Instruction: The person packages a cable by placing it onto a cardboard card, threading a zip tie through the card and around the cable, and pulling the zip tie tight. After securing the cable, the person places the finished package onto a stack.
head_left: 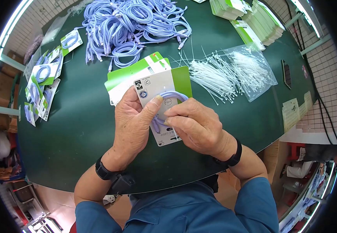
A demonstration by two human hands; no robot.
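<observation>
My left hand (132, 118) is closed on a white and green cardboard backing card (149, 93), its thumb pressing a coiled lilac USB cable (172, 94) flat against the face. Over the right side of that coil, my right hand (199, 126) is closed in a pinch with thumb and forefinger. Its fingers hide what is between them, and a thin white strip shows just below. One cable connector (156, 127) points down the card. Behind the held card lies a small stack of similar cards (116, 83) on the table.
A big heap of lilac cables (133, 23) lies at the far side of the green table (79, 155). White cable ties (215, 75) spill from a clear bag at the right. Carded cables (42, 81) are piled left; card stacks (261, 21) and a phone (286, 73) sit right.
</observation>
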